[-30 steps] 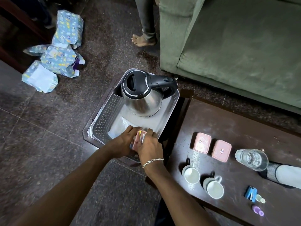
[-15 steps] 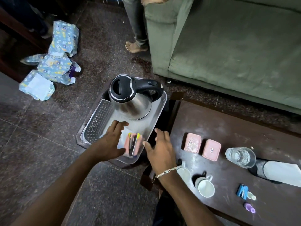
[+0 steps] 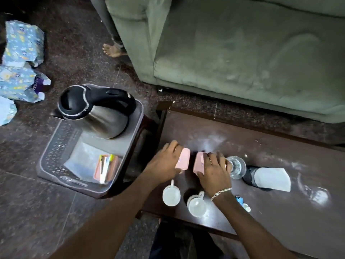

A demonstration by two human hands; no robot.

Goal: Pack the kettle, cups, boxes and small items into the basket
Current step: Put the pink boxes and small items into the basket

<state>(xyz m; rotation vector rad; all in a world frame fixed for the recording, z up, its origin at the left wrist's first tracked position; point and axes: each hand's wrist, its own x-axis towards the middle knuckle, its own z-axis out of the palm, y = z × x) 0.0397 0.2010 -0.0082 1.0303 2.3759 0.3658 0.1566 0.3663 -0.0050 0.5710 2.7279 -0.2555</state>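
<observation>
Kettle sat in basket. My left hand and right hand each clasped pink box on bench right of basket; cups unpacked.

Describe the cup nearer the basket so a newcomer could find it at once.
Start at the dark wooden table in front of the green sofa. Two white cups stand near its front edge. Yours is the left cup, handle pointing away towards the left hand.
</observation>
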